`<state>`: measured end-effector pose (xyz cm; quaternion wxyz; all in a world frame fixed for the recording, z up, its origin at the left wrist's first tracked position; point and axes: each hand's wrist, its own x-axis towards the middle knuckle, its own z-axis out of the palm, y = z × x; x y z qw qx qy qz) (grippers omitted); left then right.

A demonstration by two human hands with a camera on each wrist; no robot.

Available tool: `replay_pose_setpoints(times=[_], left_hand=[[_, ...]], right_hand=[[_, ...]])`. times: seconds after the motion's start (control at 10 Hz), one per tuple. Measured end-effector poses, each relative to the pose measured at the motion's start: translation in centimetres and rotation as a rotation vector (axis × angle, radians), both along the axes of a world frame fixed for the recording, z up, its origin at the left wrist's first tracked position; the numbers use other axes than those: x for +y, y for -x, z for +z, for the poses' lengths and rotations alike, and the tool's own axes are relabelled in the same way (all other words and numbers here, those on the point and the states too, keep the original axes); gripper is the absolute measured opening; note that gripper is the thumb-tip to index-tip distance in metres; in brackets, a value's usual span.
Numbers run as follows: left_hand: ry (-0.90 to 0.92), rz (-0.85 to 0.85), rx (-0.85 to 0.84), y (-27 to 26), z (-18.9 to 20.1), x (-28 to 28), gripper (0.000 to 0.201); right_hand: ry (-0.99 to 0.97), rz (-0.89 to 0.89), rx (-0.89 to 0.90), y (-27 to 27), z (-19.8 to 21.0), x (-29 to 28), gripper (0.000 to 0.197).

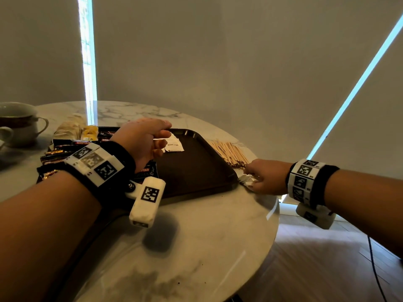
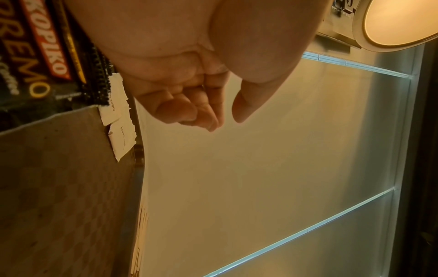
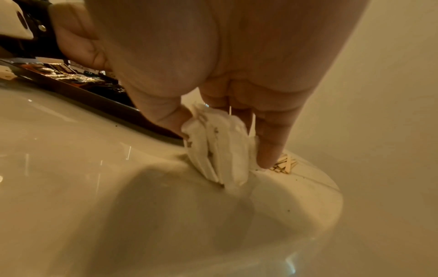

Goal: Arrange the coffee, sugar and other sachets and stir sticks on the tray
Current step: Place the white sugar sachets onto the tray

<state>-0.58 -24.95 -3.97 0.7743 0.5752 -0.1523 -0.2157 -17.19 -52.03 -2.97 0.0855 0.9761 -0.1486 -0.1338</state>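
Observation:
A dark brown tray (image 1: 196, 171) lies on the round marble table. Two white brown-sugar sachets (image 1: 174, 144) sit near the tray's far edge. Black Kopiko coffee sachets (image 1: 65, 149) cover the tray's left part and spill toward the table. My left hand (image 1: 161, 140) hovers over them with loosely curled fingers that hold nothing, also in the left wrist view (image 2: 222, 120). Wooden stir sticks (image 1: 231, 152) lie in a heap on the table right of the tray. My right hand (image 1: 250, 179) pinches a bunch of white sachets (image 3: 220, 150) standing on the table at the tray's near right corner.
Two cups (image 1: 19, 123) stand at the far left of the table. Beige sachets (image 1: 69, 127) and a yellow sachet (image 1: 89, 132) lie at the tray's far left corner. The table edge (image 1: 277, 205) curves just right of my right hand.

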Motion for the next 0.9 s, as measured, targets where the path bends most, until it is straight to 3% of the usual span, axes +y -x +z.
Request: replay_pose_setpoints(times=[0.3,0.5,0.7,0.8,0.9], left_hand=[[-0.004,0.0,0.0,0.2,0.0,0.0,0.03],[-0.008,-0.011,0.009,0.2,0.0,0.0,0.029],[-0.009,-0.024,0.024,0.1,-0.1,0.1,0.032],[-0.015,-0.033,0.024,0.1,-0.1,0.1,0.031],[-0.019,-0.034,0.013,0.2,-0.1,0.2,0.032]], right_hand=[[-0.093,0.043,-0.072,0.3,-1.5,-0.6,0.046],[-0.007,0.213,0.053,0.1,-0.5,-1.0,0.022],[-0.026,0.227,0.048,0.2,-0.7,-1.3,0.007],[-0.061,0.217,0.013,0.0,-1.1,-1.7,0.016],[-0.064,0.131,0.005,0.0,-1.2,-2.0,0.044]])
